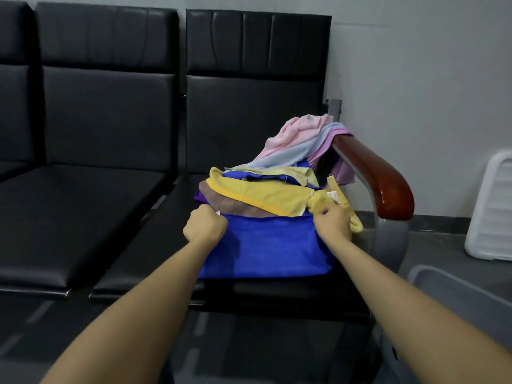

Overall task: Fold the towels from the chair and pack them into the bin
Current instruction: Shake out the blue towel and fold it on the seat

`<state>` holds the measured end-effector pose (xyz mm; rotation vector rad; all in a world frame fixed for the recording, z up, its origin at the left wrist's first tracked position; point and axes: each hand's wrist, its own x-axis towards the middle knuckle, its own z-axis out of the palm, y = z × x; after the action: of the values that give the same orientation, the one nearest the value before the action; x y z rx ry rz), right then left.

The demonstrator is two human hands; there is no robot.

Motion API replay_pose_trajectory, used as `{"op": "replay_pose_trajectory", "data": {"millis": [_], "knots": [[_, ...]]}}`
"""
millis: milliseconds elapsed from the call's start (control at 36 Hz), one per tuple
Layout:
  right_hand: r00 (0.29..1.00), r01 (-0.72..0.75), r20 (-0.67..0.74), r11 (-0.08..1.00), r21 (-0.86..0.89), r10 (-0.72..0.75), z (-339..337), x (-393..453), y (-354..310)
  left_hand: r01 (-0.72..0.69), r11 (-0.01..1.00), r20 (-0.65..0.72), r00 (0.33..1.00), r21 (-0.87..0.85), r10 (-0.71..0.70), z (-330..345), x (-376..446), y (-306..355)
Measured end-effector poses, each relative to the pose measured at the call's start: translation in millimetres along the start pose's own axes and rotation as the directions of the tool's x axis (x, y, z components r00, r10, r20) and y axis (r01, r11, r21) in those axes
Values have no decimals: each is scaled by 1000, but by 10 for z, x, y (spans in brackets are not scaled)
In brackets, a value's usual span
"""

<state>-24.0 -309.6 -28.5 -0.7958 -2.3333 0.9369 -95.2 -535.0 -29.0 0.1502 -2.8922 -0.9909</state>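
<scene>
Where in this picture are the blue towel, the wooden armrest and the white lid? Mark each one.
blue towel (266,248): head view, middle of its flat front.
wooden armrest (379,176): head view, top of the glossy curve.
white lid (496,206): head view, its ribbed face.

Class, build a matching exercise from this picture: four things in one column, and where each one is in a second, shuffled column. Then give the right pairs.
Things
1. bright blue towel
2. pale pink towel
3. white ribbed plastic lid
4. glossy red-brown wooden armrest

Places
A. leaning against the wall on the floor
B. on top of the pile, against the seat back
C. at the seat's front edge, gripped by the left hand and right hand
D. on the chair's right side, with towels draped over its far end

Pairs: 1-C, 2-B, 3-A, 4-D
</scene>
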Motion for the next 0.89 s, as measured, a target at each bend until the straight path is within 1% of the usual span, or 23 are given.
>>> {"op": "replay_pose_trajectory", "data": {"millis": [83,194,278,361,444,500,556,611,694,778,833,889], "knots": [[996,62,-57,998,-23,-63,76,14,71,-10,1000,-59,998,-24,8,46,47,-9],[970,199,-101,961,-193,-221,146,59,127,-53,998,-129,990,21,55,49,114,36],[960,219,-112,935,-279,-258,161,89,118,-81,995,-157,984,53,88,57,157,80],[962,208,-92,910,-359,-256,181,130,120,-89,990,-132,986,112,104,99,203,87],[961,206,-66,854,-478,-268,236,140,141,-72,979,-96,991,191,92,159,243,59],[949,235,-49,800,-552,-313,300,132,179,-45,960,-71,995,276,67,216,247,27],[923,299,-23,753,-586,-384,358,116,200,-12,947,-59,998,320,33,265,229,1],[887,384,15,719,-579,-462,392,78,180,22,943,-47,999,331,-7,299,198,-21],[840,516,158,674,-528,-519,436,19,114,97,929,-10,995,358,-100,307,149,-40],[789,613,321,708,-351,-524,491,-31,73,172,882,-5,982,438,-188,265,94,-69],[731,649,442,731,-211,-521,522,-76,85,176,850,-3,980,497,-201,239,62,-113],[670,668,546,729,-150,-502,532,-107,121,154,846,7,983,510,-182,235,39,-158]]}}
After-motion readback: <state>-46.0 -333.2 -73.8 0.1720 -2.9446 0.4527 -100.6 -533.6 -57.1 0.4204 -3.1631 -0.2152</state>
